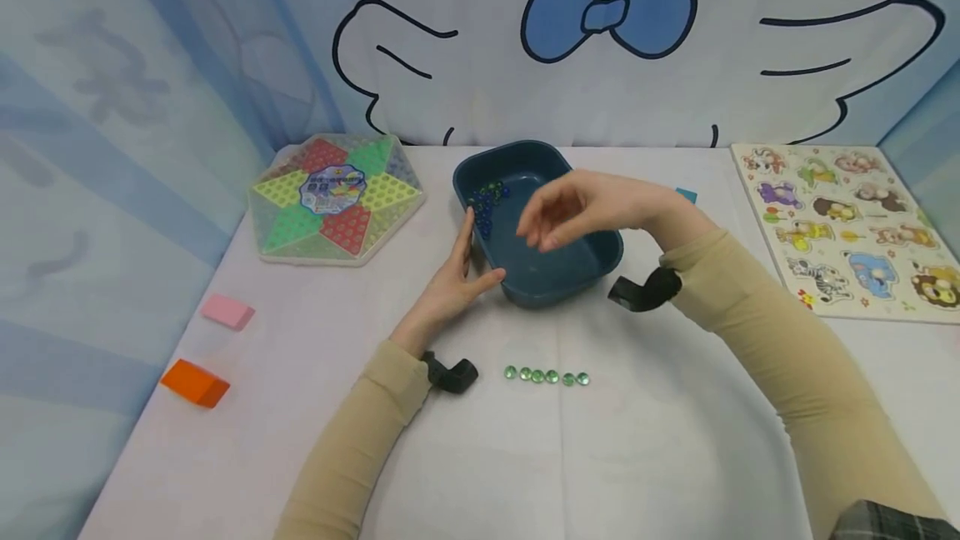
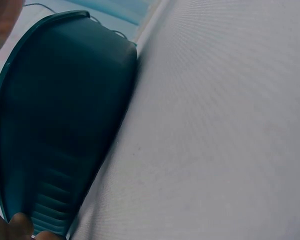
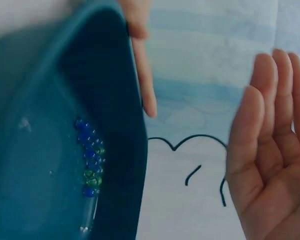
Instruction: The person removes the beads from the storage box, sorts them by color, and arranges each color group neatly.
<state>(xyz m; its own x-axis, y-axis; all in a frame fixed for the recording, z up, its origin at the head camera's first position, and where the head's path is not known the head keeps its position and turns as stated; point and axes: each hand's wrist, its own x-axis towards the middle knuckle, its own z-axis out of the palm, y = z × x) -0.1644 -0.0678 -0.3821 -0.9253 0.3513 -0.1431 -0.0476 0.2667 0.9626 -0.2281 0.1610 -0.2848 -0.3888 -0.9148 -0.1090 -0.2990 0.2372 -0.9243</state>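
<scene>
A dark teal plastic basin [image 1: 536, 294] stands on the white cloth, with blue and green glass beads [image 3: 90, 160] gathered along its left inner side. My left hand [image 1: 450, 282] rests against the basin's left side, fingers extended along the outer wall and thumb at the near corner. Over the basin's right part hovers my right hand [image 1: 585, 207], its fingers loosely bent and nothing in them. The right wrist view shows that palm bare beside the basin. Nearer to me, several pale green glass gems [image 1: 552, 376] lie in a straight row.
At the back left lies a hexagonal game box [image 1: 337, 200] with coloured triangles. A pink block [image 1: 227, 312] and an orange block [image 1: 195, 382] sit by the left edge. An animal puzzle board [image 1: 847, 232] lies at right, and a blue piece [image 1: 686, 194] shows behind my right wrist.
</scene>
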